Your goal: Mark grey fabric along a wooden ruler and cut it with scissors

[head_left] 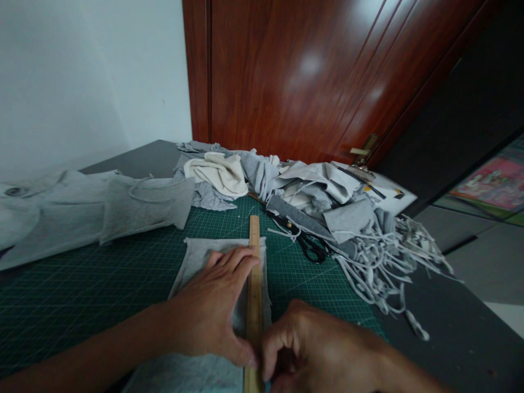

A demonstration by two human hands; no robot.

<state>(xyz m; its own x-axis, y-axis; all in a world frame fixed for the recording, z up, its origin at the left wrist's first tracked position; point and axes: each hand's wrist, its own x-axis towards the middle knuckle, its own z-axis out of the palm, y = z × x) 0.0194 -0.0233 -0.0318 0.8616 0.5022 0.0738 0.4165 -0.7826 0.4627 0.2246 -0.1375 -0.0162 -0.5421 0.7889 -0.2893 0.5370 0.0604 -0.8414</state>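
A wooden ruler (pixel 254 284) lies lengthwise on a piece of grey fabric (pixel 196 259), close to its right edge. My left hand (pixel 208 303) is spread over the fabric, with fingertips on the ruler's left side and the thumb touching it lower down. Its fingers are stretched apart. Just right of the ruler's near end, my right hand (pixel 315 349) is closed, thumb and fingers curled together. Whatever those fingers hold, if anything, is hidden. The fabric rests on a green cutting mat (pixel 313 286) with grid lines.
Grey fabric pieces (pixel 143 207) are stacked at the left. Behind the ruler lies a heap of grey and cream cloth (pixel 216 174). Black-handled scissors (pixel 313 248) lie to the right, beside tangled fabric strips (pixel 376 273). A reddish wooden door (pixel 286 82) stands behind the table.
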